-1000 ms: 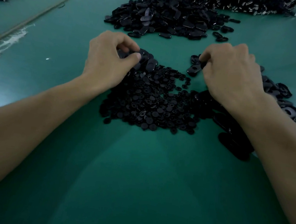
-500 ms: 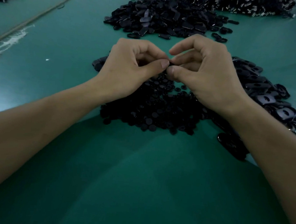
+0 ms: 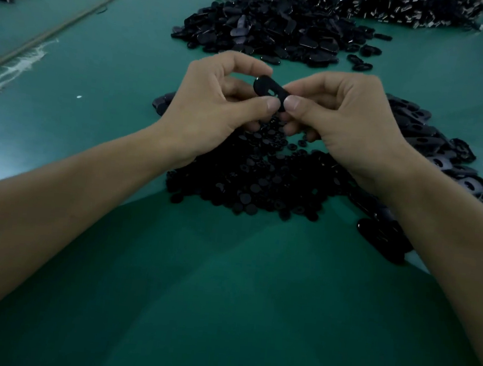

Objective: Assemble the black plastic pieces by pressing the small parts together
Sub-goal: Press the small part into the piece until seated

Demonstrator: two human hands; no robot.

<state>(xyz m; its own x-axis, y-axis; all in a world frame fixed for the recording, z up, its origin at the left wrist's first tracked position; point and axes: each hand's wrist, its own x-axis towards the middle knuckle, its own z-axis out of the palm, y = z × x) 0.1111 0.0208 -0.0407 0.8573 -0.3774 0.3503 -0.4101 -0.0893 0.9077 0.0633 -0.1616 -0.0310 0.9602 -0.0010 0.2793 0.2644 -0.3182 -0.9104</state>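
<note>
Two hands pinch one oval black piece above the green worktop (image 3: 222, 300).

Head view: the left hand (image 3: 212, 111) and right hand (image 3: 341, 124), fingers curled, grip the slotted oval piece (image 3: 269, 88) between thumbs and forefingers, over a heap of small round parts (image 3: 252, 181).

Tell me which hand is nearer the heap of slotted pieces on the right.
Right. The right hand is just left of the heap of slotted pieces; the left hand is farther left.

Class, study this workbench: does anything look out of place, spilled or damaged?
Yes: a whitish smear streaks the green table at its left, beside the strip, like residue or wear. Nothing else stands out.
</note>
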